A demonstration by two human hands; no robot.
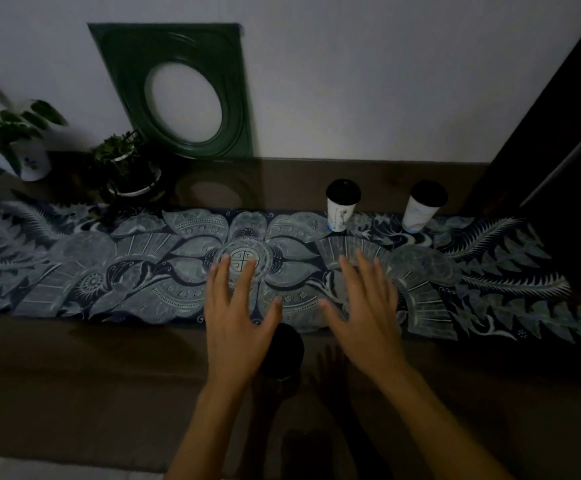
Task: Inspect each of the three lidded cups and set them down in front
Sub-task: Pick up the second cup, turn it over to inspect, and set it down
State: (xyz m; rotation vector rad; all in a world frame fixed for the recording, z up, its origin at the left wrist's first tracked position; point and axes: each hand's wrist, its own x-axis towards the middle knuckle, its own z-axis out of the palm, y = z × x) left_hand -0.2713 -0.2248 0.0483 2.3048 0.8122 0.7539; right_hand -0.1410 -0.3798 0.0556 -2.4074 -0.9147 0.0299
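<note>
Two white paper cups with black lids stand upright at the back right of the table: one [341, 210] nearer the middle, the other [422, 206] to its right. A third cup's black lid [285, 351] shows near the front edge, partly hidden under my left hand; its body is not visible. My left hand [239, 317] hovers over it with fingers spread, holding nothing. My right hand [365, 306] is spread open to the right of that lid, above the patterned runner, apart from the cups.
A blue and white patterned runner [109, 271] crosses the brown table. Two potted plants [126, 168] [15, 143] stand at the back left. A green square frame [185, 91] leans against the wall. A dark panel [559, 150] rises at the right.
</note>
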